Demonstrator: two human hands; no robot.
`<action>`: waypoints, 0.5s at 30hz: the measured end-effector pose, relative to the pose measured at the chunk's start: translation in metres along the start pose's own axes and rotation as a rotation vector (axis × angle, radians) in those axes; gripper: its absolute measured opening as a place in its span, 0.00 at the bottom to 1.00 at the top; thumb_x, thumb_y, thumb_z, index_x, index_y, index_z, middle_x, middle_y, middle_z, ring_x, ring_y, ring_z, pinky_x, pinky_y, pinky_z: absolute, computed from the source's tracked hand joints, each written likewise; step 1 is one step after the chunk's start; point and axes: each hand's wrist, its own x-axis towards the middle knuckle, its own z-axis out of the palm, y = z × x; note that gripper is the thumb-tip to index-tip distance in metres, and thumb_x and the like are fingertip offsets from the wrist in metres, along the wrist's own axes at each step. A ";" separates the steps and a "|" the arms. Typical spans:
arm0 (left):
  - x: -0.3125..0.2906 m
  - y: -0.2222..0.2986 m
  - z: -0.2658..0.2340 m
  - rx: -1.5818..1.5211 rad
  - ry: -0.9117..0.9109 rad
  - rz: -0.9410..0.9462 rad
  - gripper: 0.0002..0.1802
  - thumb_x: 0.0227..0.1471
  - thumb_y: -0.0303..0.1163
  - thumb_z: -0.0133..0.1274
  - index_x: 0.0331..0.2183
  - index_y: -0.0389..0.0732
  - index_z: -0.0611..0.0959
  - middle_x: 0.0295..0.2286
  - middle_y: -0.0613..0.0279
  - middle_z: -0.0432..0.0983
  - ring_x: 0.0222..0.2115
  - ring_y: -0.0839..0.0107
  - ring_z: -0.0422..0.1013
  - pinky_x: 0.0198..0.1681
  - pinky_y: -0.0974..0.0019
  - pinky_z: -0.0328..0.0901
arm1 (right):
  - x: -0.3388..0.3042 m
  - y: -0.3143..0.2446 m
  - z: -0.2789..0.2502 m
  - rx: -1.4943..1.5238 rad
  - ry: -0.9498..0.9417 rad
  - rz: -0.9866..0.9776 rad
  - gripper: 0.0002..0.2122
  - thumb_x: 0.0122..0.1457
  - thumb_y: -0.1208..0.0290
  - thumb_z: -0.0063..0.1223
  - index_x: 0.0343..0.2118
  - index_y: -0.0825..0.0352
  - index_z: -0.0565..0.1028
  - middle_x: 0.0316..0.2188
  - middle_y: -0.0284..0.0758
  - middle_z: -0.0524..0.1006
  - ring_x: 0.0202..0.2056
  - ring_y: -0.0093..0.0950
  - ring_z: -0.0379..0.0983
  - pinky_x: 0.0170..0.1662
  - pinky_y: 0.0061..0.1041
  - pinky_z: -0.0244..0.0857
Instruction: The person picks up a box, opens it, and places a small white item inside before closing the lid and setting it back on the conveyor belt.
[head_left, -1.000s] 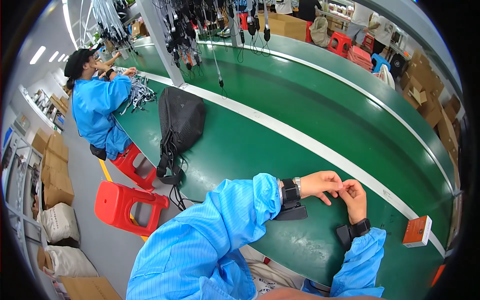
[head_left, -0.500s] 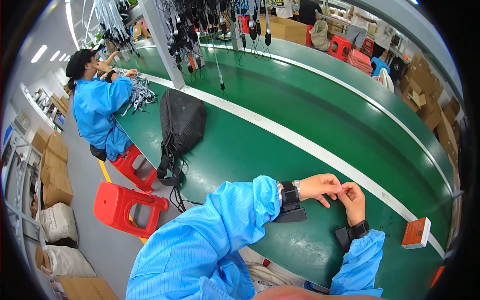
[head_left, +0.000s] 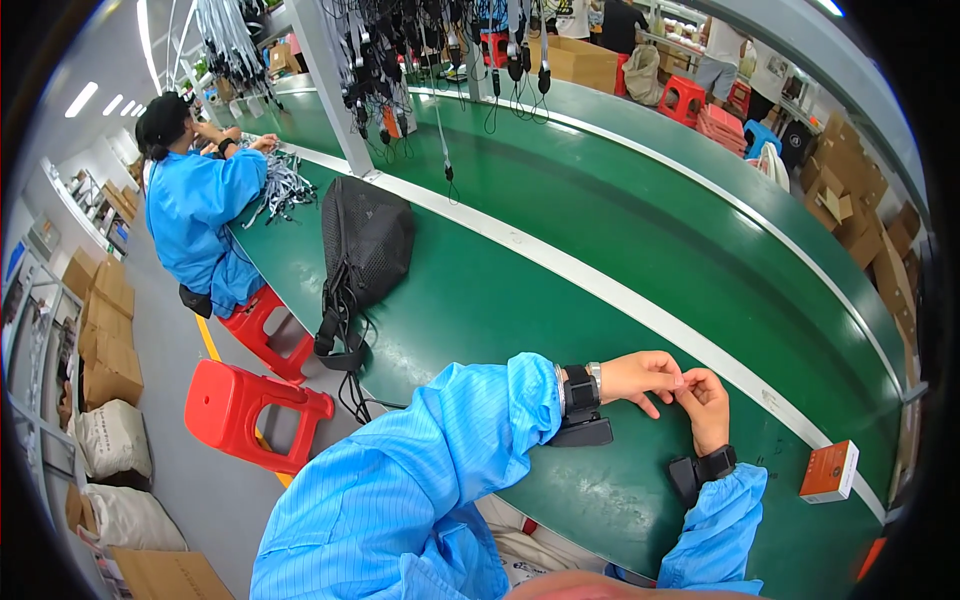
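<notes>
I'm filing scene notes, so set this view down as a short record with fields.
Left hand: fingertips at those of the right hand
Held: cannot tell; too small
Surface: green table
Right of hands: orange-and-white box, on the table
Left of hands: black bag, on the table
Seat: red stool beside the table
Far left: co-worker in blue

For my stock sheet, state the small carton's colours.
The small carton is orange and white; head view.
</notes>
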 end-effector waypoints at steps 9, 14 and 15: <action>0.004 -0.002 0.000 0.000 -0.001 0.005 0.14 0.47 0.39 0.48 0.33 0.40 0.69 0.33 0.64 0.66 0.32 0.77 0.66 0.30 0.70 0.68 | 0.001 0.001 -0.003 -0.007 0.002 0.001 0.07 0.48 0.83 0.47 0.31 0.68 0.67 0.27 0.29 0.69 0.30 0.17 0.65 0.34 0.14 0.60; 0.003 -0.003 0.001 -0.001 0.004 0.005 0.14 0.47 0.38 0.48 0.33 0.40 0.69 0.32 0.64 0.66 0.32 0.77 0.66 0.30 0.70 0.68 | 0.001 0.003 -0.004 -0.011 0.003 0.006 0.07 0.48 0.83 0.47 0.30 0.68 0.67 0.26 0.29 0.69 0.29 0.17 0.65 0.34 0.14 0.60; 0.002 -0.003 0.001 0.000 0.007 0.005 0.14 0.47 0.38 0.48 0.33 0.40 0.69 0.32 0.64 0.66 0.32 0.77 0.66 0.30 0.70 0.68 | 0.000 0.004 -0.004 -0.010 0.001 0.006 0.07 0.48 0.83 0.47 0.30 0.68 0.67 0.26 0.29 0.69 0.29 0.17 0.65 0.34 0.14 0.60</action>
